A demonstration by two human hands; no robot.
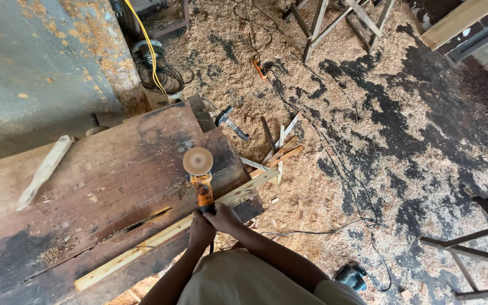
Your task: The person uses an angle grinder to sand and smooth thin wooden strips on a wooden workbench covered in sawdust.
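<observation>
Orange sander sits on the worn wooden workbench, round disc facing up and away from the person. Both hands are wrapped around its rear handle: left hand closed on it, right hand closed just beside, touching. A pale wood strip runs diagonally along the bench edge under the tool. A hammer lies near the bench corner; offcuts and sawdust cover the floor.

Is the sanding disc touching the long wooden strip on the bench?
Apart. The head view shows the sanding disc lying over bare bench top, with the orange grinder body between it and the wooden strip.
</observation>
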